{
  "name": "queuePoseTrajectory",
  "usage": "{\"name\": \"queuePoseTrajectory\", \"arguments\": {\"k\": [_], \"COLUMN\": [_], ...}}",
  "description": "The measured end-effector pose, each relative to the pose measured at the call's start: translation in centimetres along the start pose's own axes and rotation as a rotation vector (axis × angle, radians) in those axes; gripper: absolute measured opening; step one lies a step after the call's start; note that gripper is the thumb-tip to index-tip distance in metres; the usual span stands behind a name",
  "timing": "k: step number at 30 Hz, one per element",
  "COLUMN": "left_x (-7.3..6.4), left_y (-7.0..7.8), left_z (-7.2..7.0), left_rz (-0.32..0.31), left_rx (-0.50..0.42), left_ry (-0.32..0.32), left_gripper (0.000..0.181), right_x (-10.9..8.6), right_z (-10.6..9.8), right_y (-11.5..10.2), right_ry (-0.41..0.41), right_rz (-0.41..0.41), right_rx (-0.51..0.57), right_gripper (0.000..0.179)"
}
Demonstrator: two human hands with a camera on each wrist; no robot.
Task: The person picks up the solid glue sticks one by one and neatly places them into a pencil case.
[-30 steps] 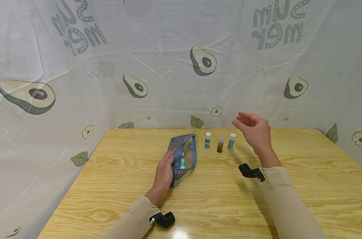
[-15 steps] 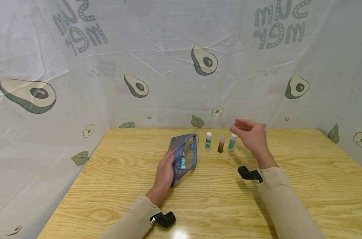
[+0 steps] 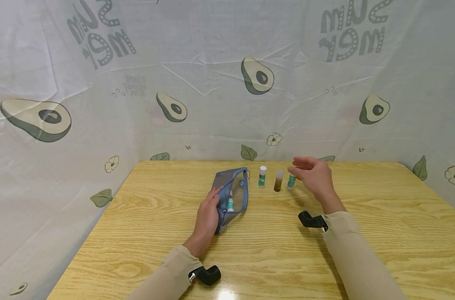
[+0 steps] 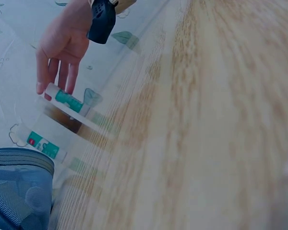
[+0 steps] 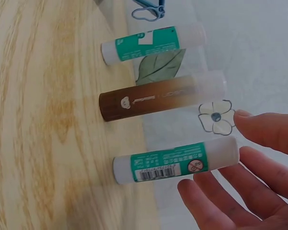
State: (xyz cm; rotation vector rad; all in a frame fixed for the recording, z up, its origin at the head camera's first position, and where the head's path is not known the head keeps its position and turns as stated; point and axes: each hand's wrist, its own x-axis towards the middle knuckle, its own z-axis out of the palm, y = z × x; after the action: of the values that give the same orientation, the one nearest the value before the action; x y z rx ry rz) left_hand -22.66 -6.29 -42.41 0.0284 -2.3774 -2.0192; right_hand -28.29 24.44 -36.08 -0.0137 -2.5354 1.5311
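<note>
My left hand [image 3: 206,214] grips the left side of a blue mesh zipper pouch [image 3: 220,180], whose mouth gapes toward the right. Inside it lies a green-and-white glue stick [image 3: 230,204]. Three glue sticks stand upright in a row right of the pouch: a green one [image 3: 262,178], a brown one with a frosted cap [image 3: 277,184], and another green one [image 5: 170,162] at the right end. Around that last one's white cap my right hand [image 3: 315,177] has its thumb and fingers spread, the thumb apart from the cap in the right wrist view. The left thumb is hidden.
Everything stands on a wood-grain table [image 3: 272,250]. Behind it hangs a pale curtain [image 3: 212,125] printed with avocados, leaves and flowers. A cord loop [image 3: 248,174] hangs at the pouch's upper corner, near the first glue stick. Each wrist wears a black camera [image 3: 312,221].
My right hand has come down and left, from above the table's back edge to the cap of the rightmost glue stick. My left hand and the pouch stay in place.
</note>
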Motion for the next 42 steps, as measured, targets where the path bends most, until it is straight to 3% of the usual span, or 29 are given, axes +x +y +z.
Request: {"name": "queuePoseTrajectory", "arguments": {"k": [22,42], "left_x": [0.0,-0.1], "left_y": [0.1,0.2], "left_z": [0.0,0.0], "left_rz": [0.003,-0.004], "left_rx": [-0.004,0.000], "left_ry": [-0.004,0.001], "left_gripper": [0.051,0.051], "right_x": [0.2,0.3], "right_z": [0.5,0.5], "right_y": [1.5,1.5], "right_ry": [0.012,0.020], "right_rz": [0.039,0.067], "right_rx": [-0.095,-0.130], "right_gripper": [0.043,0.045]}}
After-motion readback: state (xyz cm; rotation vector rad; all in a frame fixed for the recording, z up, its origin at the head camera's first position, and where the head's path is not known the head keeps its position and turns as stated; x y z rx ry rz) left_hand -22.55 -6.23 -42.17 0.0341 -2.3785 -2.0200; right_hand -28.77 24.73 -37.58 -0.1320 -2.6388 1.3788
